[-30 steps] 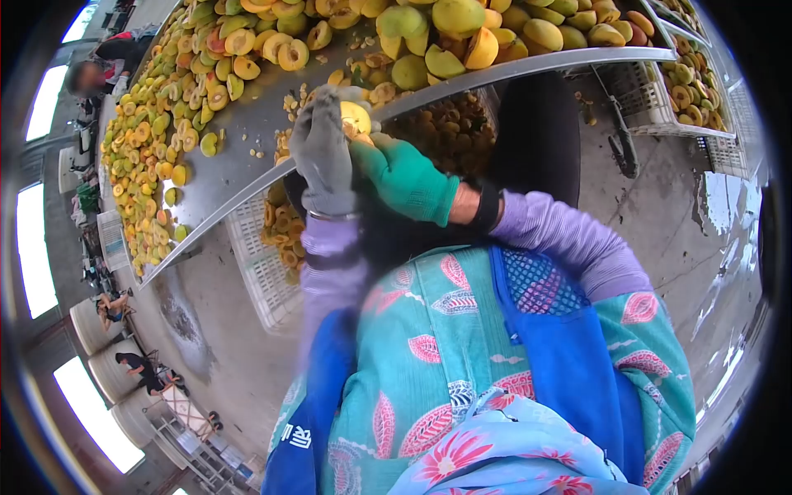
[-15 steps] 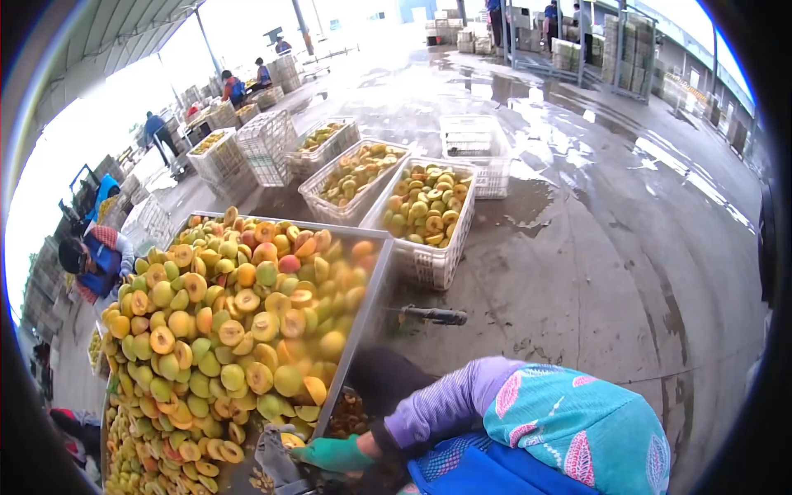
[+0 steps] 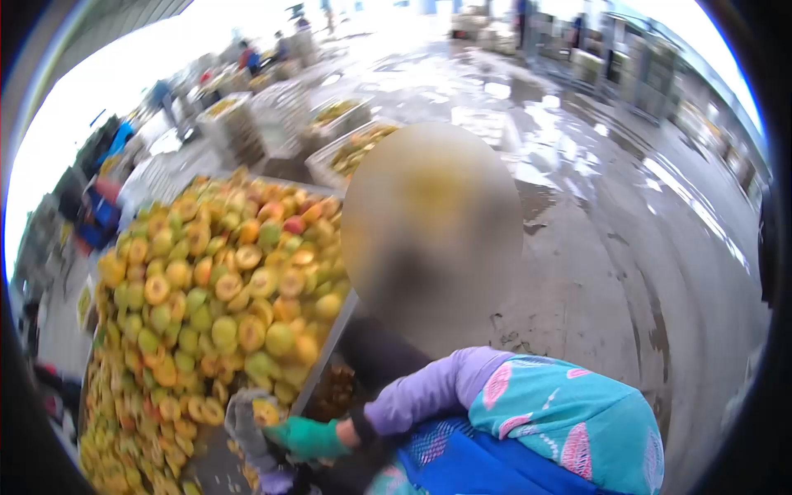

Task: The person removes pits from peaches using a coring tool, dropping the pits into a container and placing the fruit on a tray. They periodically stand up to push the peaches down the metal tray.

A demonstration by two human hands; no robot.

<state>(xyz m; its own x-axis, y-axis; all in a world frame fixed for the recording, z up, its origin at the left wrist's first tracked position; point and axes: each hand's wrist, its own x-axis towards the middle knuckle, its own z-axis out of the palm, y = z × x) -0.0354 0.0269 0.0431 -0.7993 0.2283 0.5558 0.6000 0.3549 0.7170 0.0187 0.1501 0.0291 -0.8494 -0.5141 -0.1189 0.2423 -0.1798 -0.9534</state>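
A yellow fruit piece (image 3: 266,412) is clasped in the grey left hand (image 3: 250,425) by the bench (image 3: 213,464) edge, beside heaped fruit (image 3: 223,297), and met by the green right hand (image 3: 308,438), its grip too blurred to tell!

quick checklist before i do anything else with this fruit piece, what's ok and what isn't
1. Fruit piece held: ok, it sits in the grey-gloved left hand.
2. Both hands gloved: ok, grey on the left, green on the right hand.
3. Right hand's grip: cannot tell; its fingertips are by the fruit's edge, but blurred.
4. Stone out of the piece: cannot tell, too unclear.
5. More fruit at hand: ok, a large pile lies on the table.
6. Table's far right corner visible: not ok, a round blur hides it.
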